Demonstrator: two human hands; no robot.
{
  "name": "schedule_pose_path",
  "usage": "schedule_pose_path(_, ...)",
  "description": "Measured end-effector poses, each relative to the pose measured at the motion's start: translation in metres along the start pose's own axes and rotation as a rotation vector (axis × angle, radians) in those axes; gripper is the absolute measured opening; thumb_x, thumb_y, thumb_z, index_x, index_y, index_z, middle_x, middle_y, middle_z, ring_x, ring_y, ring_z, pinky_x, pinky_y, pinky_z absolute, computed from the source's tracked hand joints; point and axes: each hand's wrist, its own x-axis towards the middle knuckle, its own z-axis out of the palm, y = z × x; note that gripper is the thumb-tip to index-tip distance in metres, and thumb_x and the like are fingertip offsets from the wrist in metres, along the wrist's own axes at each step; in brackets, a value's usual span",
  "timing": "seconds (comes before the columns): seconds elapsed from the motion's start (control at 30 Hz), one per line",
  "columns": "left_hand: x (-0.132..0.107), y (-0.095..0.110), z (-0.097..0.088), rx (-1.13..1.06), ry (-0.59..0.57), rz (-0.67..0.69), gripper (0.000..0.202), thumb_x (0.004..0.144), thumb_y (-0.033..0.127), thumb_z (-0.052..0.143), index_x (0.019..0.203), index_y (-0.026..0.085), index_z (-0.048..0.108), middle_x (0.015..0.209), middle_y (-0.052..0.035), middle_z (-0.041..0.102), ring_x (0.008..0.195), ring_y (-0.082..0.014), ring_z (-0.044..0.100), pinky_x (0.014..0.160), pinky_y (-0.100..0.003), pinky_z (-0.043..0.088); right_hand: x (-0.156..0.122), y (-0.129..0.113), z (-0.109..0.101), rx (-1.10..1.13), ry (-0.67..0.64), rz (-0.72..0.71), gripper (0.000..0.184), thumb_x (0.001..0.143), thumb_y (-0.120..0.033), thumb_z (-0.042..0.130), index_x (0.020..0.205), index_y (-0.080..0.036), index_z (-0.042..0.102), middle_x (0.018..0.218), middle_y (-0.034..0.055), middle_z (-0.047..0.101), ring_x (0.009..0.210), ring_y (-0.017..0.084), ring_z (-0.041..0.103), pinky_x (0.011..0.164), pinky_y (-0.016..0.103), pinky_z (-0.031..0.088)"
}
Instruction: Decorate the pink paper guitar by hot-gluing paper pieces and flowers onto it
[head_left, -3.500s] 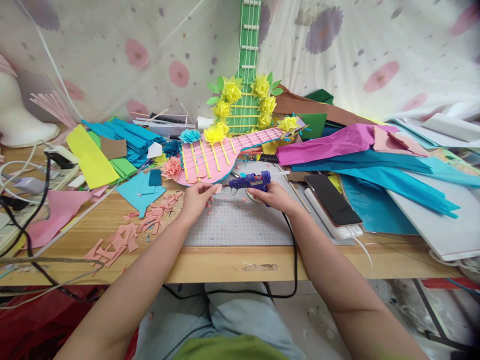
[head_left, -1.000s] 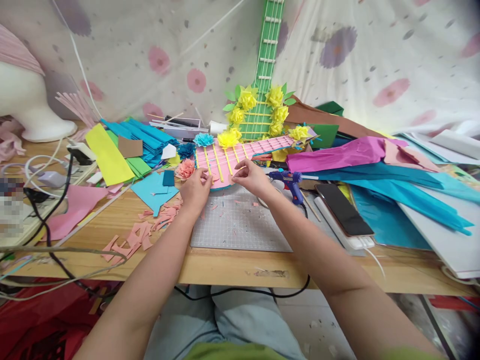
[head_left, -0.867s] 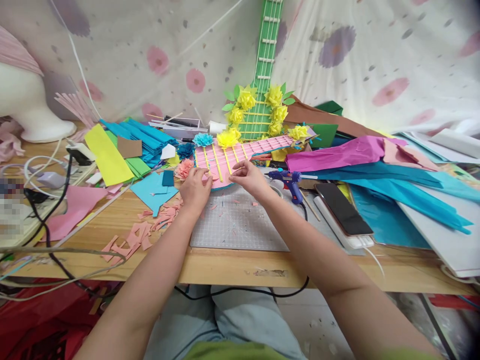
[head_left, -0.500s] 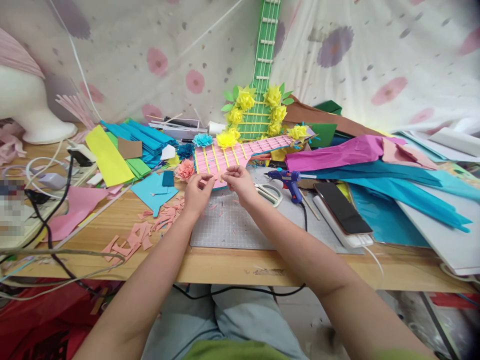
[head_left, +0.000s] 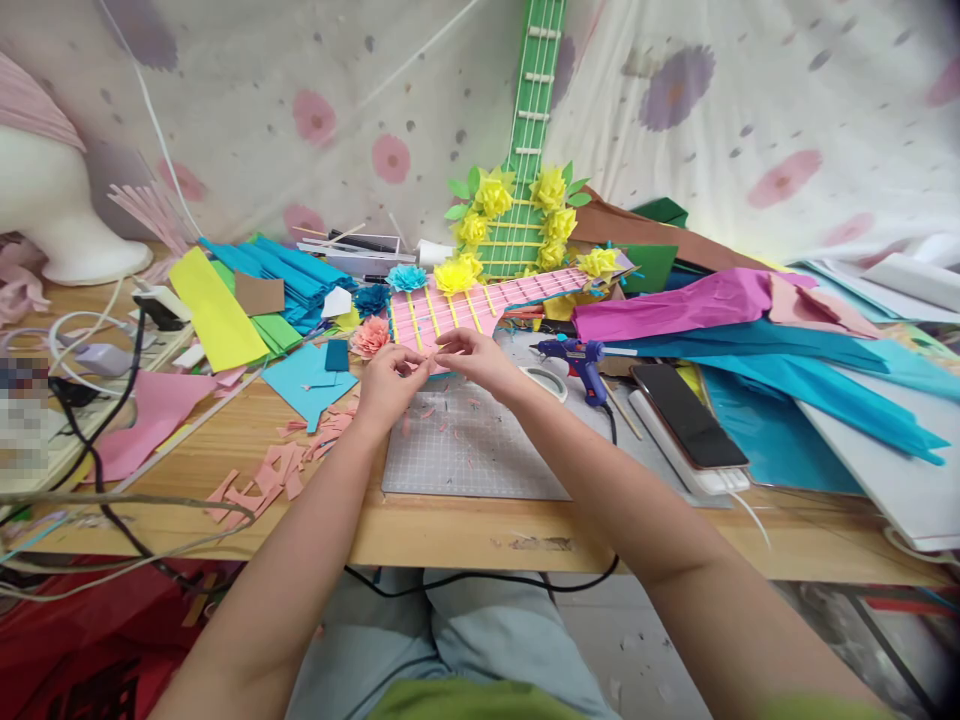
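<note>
My left hand (head_left: 393, 380) and my right hand (head_left: 474, 358) meet above the cutting mat, fingertips pinched close together. Whatever sits between them is too small to make out; it may be pinkish. Just behind my fingers a pink paper guitar (head_left: 411, 312) with yellow strips leans at a slant. On it are a blue paper flower (head_left: 406, 278) and a yellow paper flower (head_left: 454, 276). A coral paper flower (head_left: 370, 338) lies by its left edge, next to my left hand. Scissors (head_left: 547, 382), partly hidden by my right wrist, rest on the mat.
Right of my hands are a blue glue gun (head_left: 576, 358), a phone (head_left: 688, 415) and crepe paper (head_left: 675, 305). Coral scraps (head_left: 262, 482) and blue paper (head_left: 309, 385) lie left on the table. A green paper guitar (head_left: 525, 160) stands behind the grey mat (head_left: 472, 460). Cables (head_left: 97, 450) run at left.
My right hand has shifted slightly left and its fingers now reach over toward the left fingertips. The left hand has moved slightly down and left. The view has shifted a little.
</note>
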Motion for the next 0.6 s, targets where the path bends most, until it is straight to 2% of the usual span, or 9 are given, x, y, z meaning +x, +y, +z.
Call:
schedule_pose_path(0.1,0.001,0.001,-0.009,0.143,-0.072,0.107,0.016,0.069,0.033,0.064,0.067,0.017,0.066,0.077,-0.0021,0.057,0.056,-0.0081,0.047,0.057,-0.024,0.04,0.008,-0.008,-0.008,-0.196,-0.142,-0.096,0.019,0.067,-0.02,0.065,0.085,-0.019,0.06,0.074,-0.0011,0.064,0.07,0.012,0.058,0.066,0.025,0.044)
schedule_pose_path(0.23,0.001,0.003,-0.018,0.303,-0.131,0.143,0.014,0.072,0.03,0.062,0.071,0.018,0.068,0.083,-0.0024,0.06,0.056,-0.0084,0.047,0.058,-0.025,0.038,0.015,-0.021,-0.01,-0.547,-0.294,-0.207,0.012,0.069,-0.02,0.067,0.081,-0.02,0.064,0.077,0.0005,0.067,0.071,0.014,0.059,0.063,0.025,0.04)
schedule_pose_path(0.33,0.001,0.002,-0.02,0.383,-0.14,0.175,0.012,0.072,0.027,0.061,0.072,0.018,0.069,0.085,-0.0027,0.061,0.058,-0.0088,0.049,0.059,-0.025,0.037,0.016,-0.032,-0.006,-0.775,-0.341,-0.275,0.007,0.071,-0.021,0.066,0.078,-0.02,0.066,0.079,0.0013,0.068,0.07,0.015,0.058,0.061,0.026,0.036)
schedule_pose_path(0.47,0.002,0.0,-0.023,0.445,-0.153,0.21,0.013,0.074,0.028,0.06,0.074,0.019,0.07,0.087,-0.0021,0.063,0.059,-0.0098,0.052,0.058,-0.026,0.038,0.015,-0.041,0.0,-0.96,-0.324,-0.324,0.004,0.074,-0.02,0.063,0.072,-0.02,0.066,0.078,0.0018,0.068,0.071,0.015,0.057,0.06,0.026,0.033)
schedule_pose_path(0.53,0.004,0.0,-0.029,0.464,-0.078,0.228,0.014,0.075,0.029,0.059,0.079,0.02,0.07,0.092,-0.0024,0.063,0.069,-0.0128,0.056,0.064,-0.027,0.041,0.015,-0.042,0.002,-0.962,-0.278,-0.3,0.005,0.074,-0.019,0.061,0.072,-0.02,0.065,0.078,0.0016,0.068,0.071,0.014,0.057,0.06,0.025,0.033)
schedule_pose_path(0.6,0.008,-0.003,-0.038,0.489,0.075,0.255,0.017,0.075,0.027,0.058,0.087,0.021,0.069,0.099,-0.0043,0.061,0.088,-0.018,0.058,0.077,-0.03,0.044,0.018,-0.041,0.005,-0.89,-0.197,-0.237,0.005,0.073,-0.017,0.06,0.075,-0.019,0.064,0.079,0.0012,0.067,0.071,0.014,0.057,0.06,0.024,0.034)
